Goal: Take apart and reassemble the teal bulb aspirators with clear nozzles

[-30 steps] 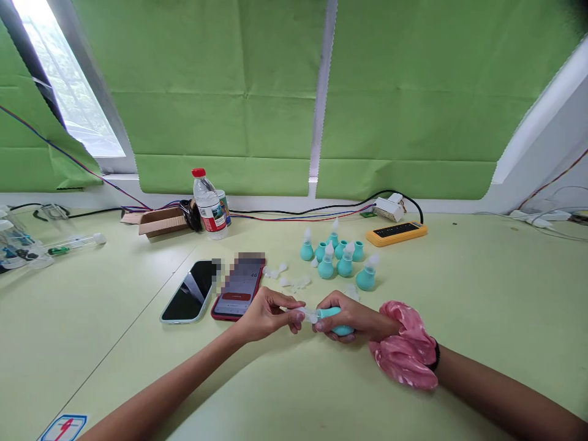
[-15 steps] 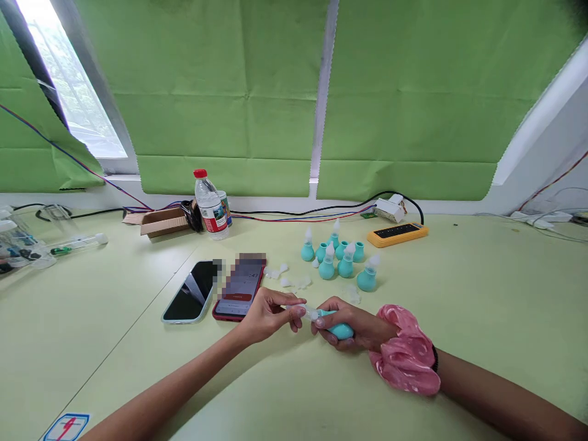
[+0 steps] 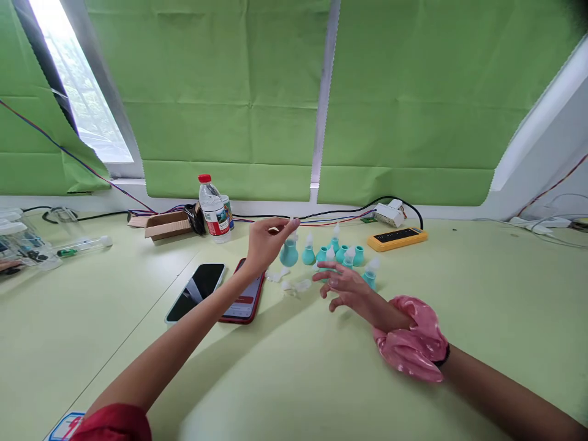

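Note:
Pinched by its clear tip, a teal bulb aspirator [image 3: 289, 253] hangs upright from my left hand [image 3: 271, 242], left of the group. My right hand [image 3: 346, 286] has its fingers apart and holds nothing. It is in front of several more teal bulbs [image 3: 308, 255], and hides part of the nearest ones. Some of those bulbs carry a clear pointed nozzle; others, such as the bulb [image 3: 358, 255] at the back right, show an open neck. Small translucent pieces [image 3: 296, 286] lie on the table below the held bulb.
Two phones lie at the left, a dark-screened phone [image 3: 196, 291] and a red-cased phone [image 3: 245, 300] partly under my left forearm. A water bottle [image 3: 215, 214] and an open cardboard box [image 3: 169, 226] stand behind. A yellow power strip [image 3: 397, 239] lies back right, with cables along the wall.
My left hand has carried the bulb aspirator forward and up to the left side of the group. My right hand has let go of the bulb, opened, and moved slightly forward.

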### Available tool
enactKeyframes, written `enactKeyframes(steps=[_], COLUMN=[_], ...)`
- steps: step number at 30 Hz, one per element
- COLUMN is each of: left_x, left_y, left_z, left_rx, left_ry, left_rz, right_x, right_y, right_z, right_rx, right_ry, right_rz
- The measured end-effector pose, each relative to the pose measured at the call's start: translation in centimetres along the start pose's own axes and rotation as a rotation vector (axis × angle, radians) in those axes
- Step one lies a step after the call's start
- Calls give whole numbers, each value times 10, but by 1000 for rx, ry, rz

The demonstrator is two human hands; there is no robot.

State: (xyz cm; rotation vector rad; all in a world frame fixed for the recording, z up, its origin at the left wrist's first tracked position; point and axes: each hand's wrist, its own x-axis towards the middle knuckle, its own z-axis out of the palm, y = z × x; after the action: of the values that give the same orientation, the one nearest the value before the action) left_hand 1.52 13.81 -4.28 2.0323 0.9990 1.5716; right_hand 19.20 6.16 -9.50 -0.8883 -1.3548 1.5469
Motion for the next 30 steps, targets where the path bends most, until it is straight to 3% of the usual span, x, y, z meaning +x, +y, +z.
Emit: enactKeyframes(steps=[2,3,7,12,16,18,19,21,23,30], left_x=[7,9,9,12,2,-13,-22,-43,-62,-92], left_y=[-21,-31,-63,-71,-57,-47,-42,-34,-29,-38], left_z=[10,15,30,33,26,21,18,15,15,24], left_rx=[194,296,351,420,502,542,620,793,899,879], left_ry=[-86,-201,-374,-407,-317,-305,-355,-520,-675,-724], left_rz=[0,-26,-69,-95,-110,-70,15,109,118,111], right_x=[2,2,5,6,7,8,9,13,20,32], right_y=[1,3,14,26,34,37,37,38,38,43], right_z=[-2,-3,-7,-11,-17,-19,-19,-17,-12,-3], right_rx=[-159,-252,-613,-1061,-1387,-1471,-1491,-1512,-1533,-1568], right_ry=[123,166,210,163,73,21,1,-32,-69,-113], right_rz=[-121,-169,-223,-313,-401,-394,-385,-380,-386,-398])
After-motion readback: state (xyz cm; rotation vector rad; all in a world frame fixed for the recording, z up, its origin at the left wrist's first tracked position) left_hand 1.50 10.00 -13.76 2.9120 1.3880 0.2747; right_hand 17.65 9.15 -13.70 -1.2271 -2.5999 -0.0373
